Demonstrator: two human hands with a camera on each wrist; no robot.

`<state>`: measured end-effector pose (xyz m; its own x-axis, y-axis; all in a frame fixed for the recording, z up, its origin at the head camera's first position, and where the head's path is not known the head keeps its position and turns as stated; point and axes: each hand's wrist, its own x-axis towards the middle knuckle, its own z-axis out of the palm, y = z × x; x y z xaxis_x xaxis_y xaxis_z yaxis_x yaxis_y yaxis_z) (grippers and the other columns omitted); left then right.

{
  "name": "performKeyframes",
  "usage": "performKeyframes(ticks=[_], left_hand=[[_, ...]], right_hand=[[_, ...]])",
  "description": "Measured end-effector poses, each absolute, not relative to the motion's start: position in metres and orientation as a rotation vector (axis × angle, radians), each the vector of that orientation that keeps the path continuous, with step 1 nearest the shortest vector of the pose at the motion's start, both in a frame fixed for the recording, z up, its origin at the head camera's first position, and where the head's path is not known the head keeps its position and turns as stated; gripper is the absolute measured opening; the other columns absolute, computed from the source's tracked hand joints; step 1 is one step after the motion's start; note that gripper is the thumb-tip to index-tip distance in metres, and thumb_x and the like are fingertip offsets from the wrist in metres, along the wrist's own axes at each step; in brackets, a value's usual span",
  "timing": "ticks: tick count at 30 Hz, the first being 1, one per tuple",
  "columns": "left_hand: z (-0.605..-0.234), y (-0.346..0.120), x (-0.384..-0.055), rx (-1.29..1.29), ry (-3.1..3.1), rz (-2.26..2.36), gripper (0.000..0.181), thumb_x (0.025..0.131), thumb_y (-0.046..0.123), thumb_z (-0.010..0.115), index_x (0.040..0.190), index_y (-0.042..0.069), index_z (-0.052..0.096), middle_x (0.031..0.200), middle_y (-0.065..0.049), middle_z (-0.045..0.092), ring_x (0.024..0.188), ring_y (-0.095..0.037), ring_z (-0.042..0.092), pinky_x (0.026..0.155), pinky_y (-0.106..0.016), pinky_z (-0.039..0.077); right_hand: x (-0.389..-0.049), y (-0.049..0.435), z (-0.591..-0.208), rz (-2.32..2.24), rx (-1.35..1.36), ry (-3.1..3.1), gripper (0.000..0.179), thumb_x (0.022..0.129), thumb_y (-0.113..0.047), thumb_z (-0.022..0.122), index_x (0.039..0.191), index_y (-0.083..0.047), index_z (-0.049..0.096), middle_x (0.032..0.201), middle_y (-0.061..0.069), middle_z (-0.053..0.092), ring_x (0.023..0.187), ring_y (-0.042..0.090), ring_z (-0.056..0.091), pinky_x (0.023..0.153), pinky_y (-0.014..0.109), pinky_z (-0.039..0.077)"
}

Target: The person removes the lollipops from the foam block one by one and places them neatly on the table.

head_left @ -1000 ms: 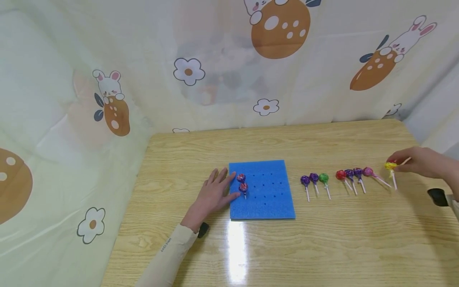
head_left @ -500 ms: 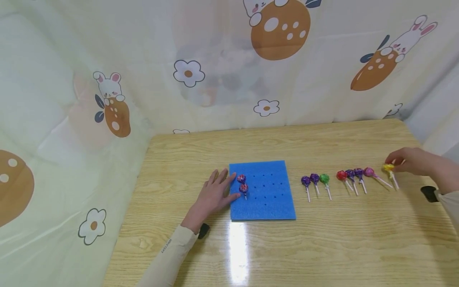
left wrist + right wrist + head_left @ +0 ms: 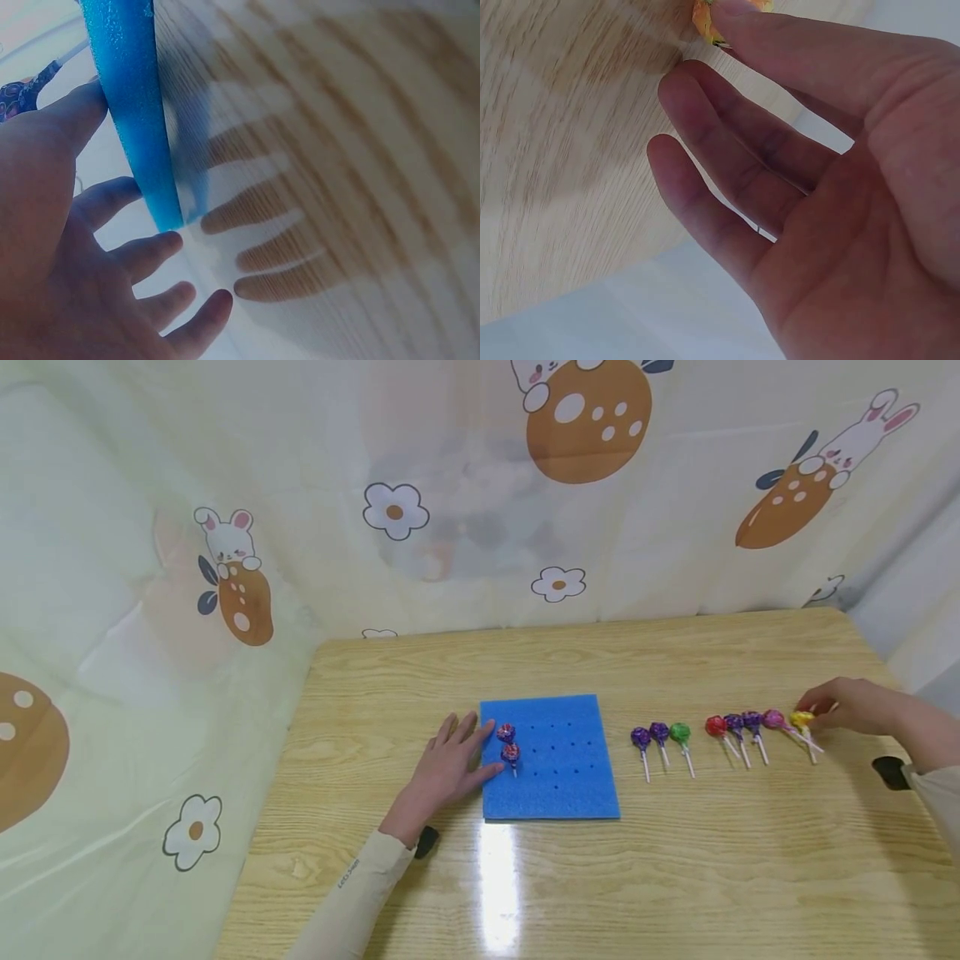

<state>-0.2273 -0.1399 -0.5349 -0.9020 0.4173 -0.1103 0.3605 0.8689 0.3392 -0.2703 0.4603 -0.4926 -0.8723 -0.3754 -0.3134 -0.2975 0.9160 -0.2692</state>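
Observation:
My left hand (image 3: 442,772) rests at the left edge of a blue foam board (image 3: 570,802) dotted with small holes, its fingers spread; thumb and index finger touch the board. Two red-and-purple wrapped lollipops stand in the board near that hand, a rear one (image 3: 506,732) and a front one (image 3: 511,752). At the far right, my right hand (image 3: 858,706) pinches a yellow lollipop (image 3: 802,719) by its head, low over the table. Its stick lies close by the end of the pink lollipop's (image 3: 773,719) stick. In the right wrist view the thumb covers part of the yellow wrapper (image 3: 703,21).
Between board and right hand lie more lollipops on the wooden table (image 3: 675,877): two purple, a green one (image 3: 680,732), a red one (image 3: 716,725) and two more purple. A patterned curtain (image 3: 465,568) hangs behind and at the left.
My right hand has moved left with the yellow lollipop, bringing it beside the pink one. The left hand and the board stay where they were.

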Motion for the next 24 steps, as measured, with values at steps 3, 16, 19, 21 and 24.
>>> performKeyframes(ticks=[3, 16, 19, 21, 24], left_hand=[[-0.5346, -0.1402, -0.2272, 0.605, 2.863, 0.47, 0.074, 0.098, 0.062, 0.051, 0.16, 0.029, 0.028, 0.169, -0.008, 0.02, 0.156, -0.04, 0.011, 0.117, -0.067, 0.026], [-0.5363, -0.1405, -0.2265, 0.594, 2.863, 0.479, 0.074, 0.098, 0.062, 0.051, 0.16, 0.03, 0.027, 0.169, -0.008, 0.02, 0.156, -0.039, 0.01, 0.118, -0.067, 0.024], [-0.5366, -0.1404, -0.2267, 0.593, 2.863, 0.476, 0.074, 0.098, 0.062, 0.05, 0.16, 0.03, 0.027, 0.169, -0.008, 0.019, 0.156, -0.039, 0.01, 0.118, -0.067, 0.024], [-0.5365, -0.1403, -0.2268, 0.593, 2.862, 0.475, 0.074, 0.098, 0.062, 0.05, 0.16, 0.03, 0.027, 0.169, -0.008, 0.02, 0.156, -0.039, 0.01, 0.118, -0.067, 0.025], [-0.5363, -0.1402, -0.2269, 0.592, 2.862, 0.47, 0.074, 0.098, 0.062, 0.05, 0.16, 0.029, 0.028, 0.169, -0.008, 0.02, 0.156, -0.039, 0.01, 0.118, -0.067, 0.025]], right_hand=[[-0.2706, 0.4599, -0.4934, -0.3, -0.497, 2.699, 0.018, 0.088, -0.009, 0.074, 0.106, -0.003, 0.073, 0.096, 0.004, 0.072, 0.085, 0.011, 0.064, 0.07, 0.029, 0.051], [-0.2705, 0.4592, -0.4897, -0.34, -0.47, 2.654, 0.027, 0.09, -0.005, 0.07, 0.115, 0.005, 0.069, 0.103, 0.014, 0.072, 0.095, 0.034, 0.068, 0.074, 0.038, 0.055], [-0.2694, 0.4582, -0.4866, -0.338, -0.455, 2.663, 0.028, 0.09, -0.005, 0.07, 0.115, 0.005, 0.068, 0.103, 0.014, 0.072, 0.095, 0.033, 0.068, 0.073, 0.036, 0.054], [-0.2688, 0.4579, -0.4851, -0.341, -0.446, 2.668, 0.028, 0.09, -0.005, 0.07, 0.115, 0.006, 0.068, 0.103, 0.015, 0.072, 0.095, 0.033, 0.067, 0.073, 0.036, 0.054], [-0.2682, 0.458, -0.4843, -0.346, -0.428, 2.669, 0.03, 0.089, -0.004, 0.07, 0.116, 0.008, 0.067, 0.103, 0.019, 0.071, 0.095, 0.036, 0.066, 0.073, 0.04, 0.055]])
